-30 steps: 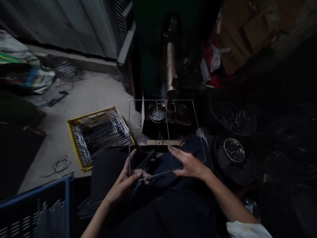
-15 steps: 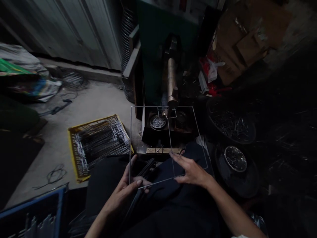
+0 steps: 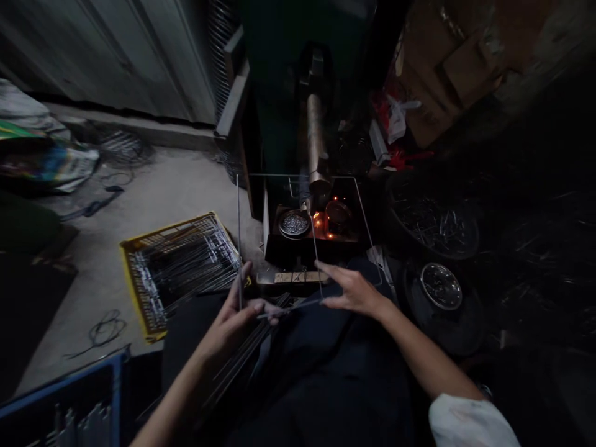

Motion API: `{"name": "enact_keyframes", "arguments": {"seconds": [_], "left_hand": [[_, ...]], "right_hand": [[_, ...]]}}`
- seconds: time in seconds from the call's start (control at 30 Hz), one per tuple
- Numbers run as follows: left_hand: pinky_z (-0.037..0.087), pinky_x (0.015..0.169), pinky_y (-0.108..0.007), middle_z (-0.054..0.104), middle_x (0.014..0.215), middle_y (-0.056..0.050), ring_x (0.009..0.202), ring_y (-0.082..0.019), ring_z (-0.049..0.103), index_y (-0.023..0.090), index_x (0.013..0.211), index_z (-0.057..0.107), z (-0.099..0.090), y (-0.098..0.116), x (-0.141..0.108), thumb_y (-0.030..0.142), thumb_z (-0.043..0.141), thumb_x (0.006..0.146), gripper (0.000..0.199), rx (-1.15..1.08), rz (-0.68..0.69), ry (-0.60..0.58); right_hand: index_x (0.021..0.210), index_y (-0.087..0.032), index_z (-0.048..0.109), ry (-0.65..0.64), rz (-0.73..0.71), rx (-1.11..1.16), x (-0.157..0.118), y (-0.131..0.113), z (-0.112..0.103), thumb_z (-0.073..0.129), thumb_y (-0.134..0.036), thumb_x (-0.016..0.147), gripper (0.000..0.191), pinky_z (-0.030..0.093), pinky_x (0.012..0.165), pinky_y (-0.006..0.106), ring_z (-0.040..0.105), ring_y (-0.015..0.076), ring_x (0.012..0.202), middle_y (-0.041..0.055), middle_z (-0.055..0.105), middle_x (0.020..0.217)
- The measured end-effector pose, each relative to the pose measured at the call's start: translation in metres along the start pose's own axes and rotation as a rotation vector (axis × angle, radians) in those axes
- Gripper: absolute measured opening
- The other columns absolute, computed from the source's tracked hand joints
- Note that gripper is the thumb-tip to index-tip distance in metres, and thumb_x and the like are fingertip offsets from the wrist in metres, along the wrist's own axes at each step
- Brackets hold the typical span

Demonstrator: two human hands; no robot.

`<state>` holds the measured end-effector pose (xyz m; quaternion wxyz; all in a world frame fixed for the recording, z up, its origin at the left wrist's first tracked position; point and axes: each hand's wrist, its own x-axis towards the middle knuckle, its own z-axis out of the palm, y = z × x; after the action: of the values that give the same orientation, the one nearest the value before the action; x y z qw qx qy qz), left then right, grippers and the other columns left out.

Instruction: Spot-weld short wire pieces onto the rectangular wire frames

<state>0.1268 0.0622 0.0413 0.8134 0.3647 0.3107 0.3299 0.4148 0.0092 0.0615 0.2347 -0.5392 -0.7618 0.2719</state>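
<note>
A rectangular wire frame (image 3: 238, 217) with a middle rod is held up in front of me, its far part under the metal electrode arm (image 3: 316, 136) of a welding machine. My left hand (image 3: 237, 307) grips the frame's near left corner, thumb and fingers closed around the wire. With its fingers closed on the middle rod and near wire, my right hand (image 3: 356, 293) holds the frame right of centre. Orange sparks (image 3: 318, 218) glow just beneath the electrode. Beside them sits a small round dish (image 3: 294, 223) of tiny metal pieces.
A yellow crate (image 3: 133, 279) of wire rods stands on the floor at left, a blue-rimmed bin (image 3: 116, 391) nearer me. Loose rods (image 3: 242, 357) lie across my lap. To the right are a dark basin (image 3: 435, 217) of metal pieces and a round metal bowl (image 3: 441, 285).
Sparks have appeared under the electrode arm. Both hands and the wire frame have moved away from me, toward the machine, and the view has shifted slightly.
</note>
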Motion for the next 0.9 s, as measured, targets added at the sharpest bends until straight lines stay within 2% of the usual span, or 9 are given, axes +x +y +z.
{"name": "enact_keyframes", "arguments": {"seconds": [0.1,0.2,0.33,0.6,0.77,0.9], "left_hand": [[0.057,0.069,-0.036,0.076,0.079,-0.007,0.069,-0.024,0.072,0.031,0.155,-0.005,-0.014,0.02,0.044,0.02,0.07,0.083,0.104,0.054,0.066,-0.058],[0.058,0.068,-0.032,0.076,0.078,-0.006,0.069,-0.022,0.073,0.026,0.155,-0.004,-0.026,0.04,0.085,0.016,0.071,0.08,0.107,0.019,0.128,-0.096],[0.06,0.068,-0.03,0.074,0.072,-0.001,0.068,-0.021,0.074,0.028,0.155,0.0,-0.034,0.059,0.121,0.01,0.07,0.079,0.105,-0.01,0.193,-0.124],[0.061,0.067,-0.031,0.076,0.076,-0.002,0.072,-0.023,0.075,0.028,0.155,-0.004,-0.034,0.076,0.144,0.011,0.068,0.08,0.106,0.023,0.204,-0.133],[0.06,0.065,-0.031,0.076,0.075,-0.003,0.072,-0.024,0.075,0.027,0.155,-0.007,-0.035,0.079,0.154,0.011,0.069,0.08,0.108,0.023,0.219,-0.154],[0.061,0.067,-0.033,0.077,0.078,-0.004,0.074,-0.024,0.075,0.028,0.155,-0.006,-0.041,0.078,0.159,0.011,0.068,0.081,0.106,0.034,0.192,-0.167]], "right_hand": [[0.15,-0.027,0.038,0.071,0.034,-0.163,0.037,0.011,-0.021,0.078,-0.036,0.079,0.082,0.048,0.106,0.042,0.057,0.0267,0.126,0.0072,0.057,0.139],[0.143,-0.031,0.047,0.144,0.072,-0.299,0.07,0.022,-0.045,0.078,-0.043,0.078,0.073,0.05,0.102,0.043,0.061,0.0285,0.12,0.0055,0.062,0.133],[0.138,-0.028,0.052,0.204,0.055,-0.338,0.099,0.037,-0.066,0.074,-0.037,0.083,0.06,0.052,0.095,0.038,0.067,0.0262,0.11,0.0055,0.068,0.124],[0.129,-0.023,0.059,0.317,0.08,-0.326,0.122,0.062,-0.074,0.078,-0.039,0.078,0.057,0.052,0.082,0.032,0.071,0.0231,0.091,0.006,0.074,0.104],[0.127,-0.021,0.06,0.327,0.079,-0.341,0.125,0.065,-0.078,0.077,-0.04,0.079,0.054,0.05,0.076,0.028,0.07,0.0203,0.083,0.0059,0.074,0.099],[0.127,-0.02,0.06,0.324,0.078,-0.296,0.125,0.062,-0.075,0.076,-0.039,0.08,0.053,0.051,0.076,0.029,0.069,0.0205,0.081,0.0055,0.074,0.095]]}}
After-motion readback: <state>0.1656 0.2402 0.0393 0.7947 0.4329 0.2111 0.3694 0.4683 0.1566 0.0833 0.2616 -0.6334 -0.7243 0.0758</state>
